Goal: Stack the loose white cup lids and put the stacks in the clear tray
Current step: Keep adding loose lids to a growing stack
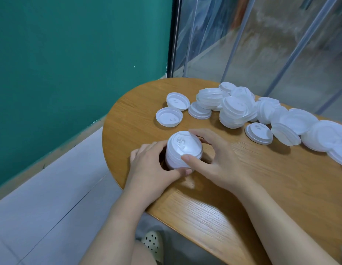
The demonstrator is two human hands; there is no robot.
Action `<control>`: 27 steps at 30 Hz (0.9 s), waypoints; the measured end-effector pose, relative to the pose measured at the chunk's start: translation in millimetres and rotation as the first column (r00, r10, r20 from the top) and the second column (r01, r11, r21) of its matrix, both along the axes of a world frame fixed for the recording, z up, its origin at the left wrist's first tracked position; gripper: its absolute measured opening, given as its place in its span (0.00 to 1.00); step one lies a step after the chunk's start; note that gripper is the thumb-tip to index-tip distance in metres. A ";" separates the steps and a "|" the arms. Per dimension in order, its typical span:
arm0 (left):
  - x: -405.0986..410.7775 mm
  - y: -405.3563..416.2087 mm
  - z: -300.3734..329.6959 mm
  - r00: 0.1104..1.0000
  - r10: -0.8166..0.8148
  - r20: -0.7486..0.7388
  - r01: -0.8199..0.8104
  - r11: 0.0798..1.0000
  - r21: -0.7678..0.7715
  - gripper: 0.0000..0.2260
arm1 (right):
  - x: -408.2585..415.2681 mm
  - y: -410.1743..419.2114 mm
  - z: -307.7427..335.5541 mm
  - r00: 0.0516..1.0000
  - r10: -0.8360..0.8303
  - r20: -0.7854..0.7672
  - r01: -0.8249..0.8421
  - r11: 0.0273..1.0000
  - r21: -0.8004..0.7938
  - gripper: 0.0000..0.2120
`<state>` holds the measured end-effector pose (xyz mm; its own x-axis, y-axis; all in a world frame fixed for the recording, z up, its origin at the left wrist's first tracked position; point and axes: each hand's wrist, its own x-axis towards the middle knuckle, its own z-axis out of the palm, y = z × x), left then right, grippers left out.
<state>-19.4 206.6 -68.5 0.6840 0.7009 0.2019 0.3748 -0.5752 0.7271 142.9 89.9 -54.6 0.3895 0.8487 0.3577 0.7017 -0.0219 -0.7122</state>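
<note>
A stack of white cup lids (182,149) stands on the wooden table (262,188) near its left end. My left hand (156,165) curls round the stack's left and near side. My right hand (214,155) holds it from the right, thumb on the front and fingers behind. Two lids (169,117) (177,101) lie upside down beyond the stack. A heap of loose and part-stacked lids (235,111) runs across the back towards the right edge (327,138). One lid (259,133) lies alone, top up. No clear tray is in view.
A green wall stands to the left and clear plastic curtain strips (262,44) hang behind the table. The rounded table edge is close to my left hand. Below it are a pale floor and a spotted slipper (153,243).
</note>
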 end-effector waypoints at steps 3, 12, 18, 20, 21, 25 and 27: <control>0.3 0.3 -1.3 1.000 -0.006 0.004 0.006 1.000 0.002 0.29 | -1.1 0.9 -0.8 1.000 -0.012 0.024 0.012 1.000 0.001 0.30; 0.2 1.3 -3.0 1.000 -0.007 0.005 0.007 1.000 0.020 0.30 | 1.9 0.1 -1.4 1.000 -0.016 0.025 0.016 1.000 -0.001 0.29; -0.2 2.0 -3.6 1.000 -0.024 0.002 0.024 0.999 0.028 0.31 | 0.5 -0.1 -1.2 1.000 -0.027 0.008 0.027 1.000 -0.016 0.30; -0.4 2.4 -3.6 1.000 -0.027 0.001 0.027 0.999 0.023 0.33 | 0.7 -0.3 -1.1 1.000 -0.031 -0.003 0.031 0.999 -0.012 0.30; 0.0 2.3 -3.3 1.000 -0.026 -0.001 0.026 0.999 0.018 0.33 | 1.0 -0.5 -1.0 0.999 -0.031 -0.005 0.031 0.999 -0.011 0.30; 0.5 1.2 -0.9 1.000 -0.020 -0.005 0.020 1.000 0.019 0.32 | 2.1 -0.9 -2.0 1.000 -0.020 -0.005 0.019 1.000 -0.025 0.33; -0.5 1.4 -0.2 1.000 -0.016 -0.005 0.016 1.000 -0.002 0.32 | 4.2 0.5 -0.7 1.000 -0.023 0.008 0.023 1.000 -0.002 0.33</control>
<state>-20.0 208.0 -68.7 0.6964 0.6900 0.1972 0.3691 -0.5800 0.7262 147.1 90.3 -55.4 0.4058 0.8404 0.3592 0.7066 -0.0392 -0.7065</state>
